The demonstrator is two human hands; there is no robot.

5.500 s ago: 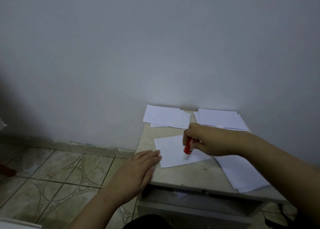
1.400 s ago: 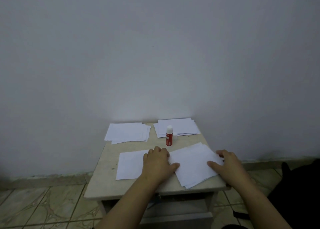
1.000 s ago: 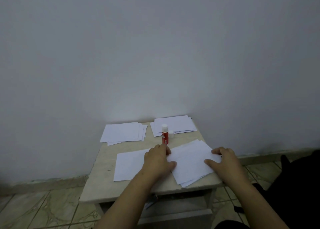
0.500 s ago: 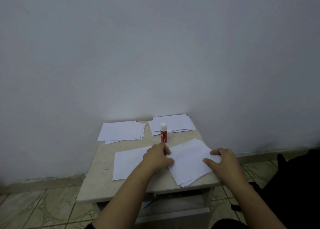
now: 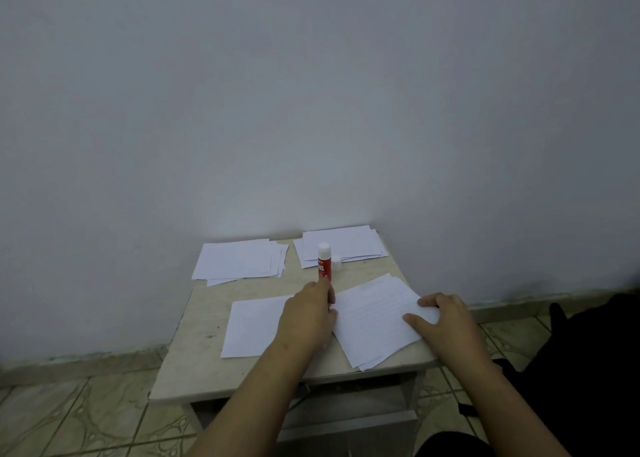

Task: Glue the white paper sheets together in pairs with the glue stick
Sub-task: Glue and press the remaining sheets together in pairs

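A small table (image 5: 194, 363) stands against a plain wall (image 5: 311, 93), on a patterned tile floor (image 5: 86, 418).

Four lots of white paper lie on the tabletop. At the far left is a loose stack (image 5: 239, 261); at the far right, a second stack (image 5: 349, 245). At the near left lies a single sheet (image 5: 252, 325), flat. At the near right is a fanned pile (image 5: 374, 321), turned at an angle, its near corner close to the table edge.

The glue stick (image 5: 324, 262) stands upright near the middle of the table, just in front of the far right stack, with a red body and a white top. A small white cap (image 5: 336, 262) sits just beside it on the right.

The left hand (image 5: 306, 318) lies palm down over the right end of the single sheet, its fingers reaching to the foot of the glue stick. Whether they touch the stick or curl round anything cannot be told from this angle. The right hand (image 5: 443, 321) rests on the right edge of the fanned pile, fingers spread and relaxed, thumb laid on the top sheet, grasping nothing.
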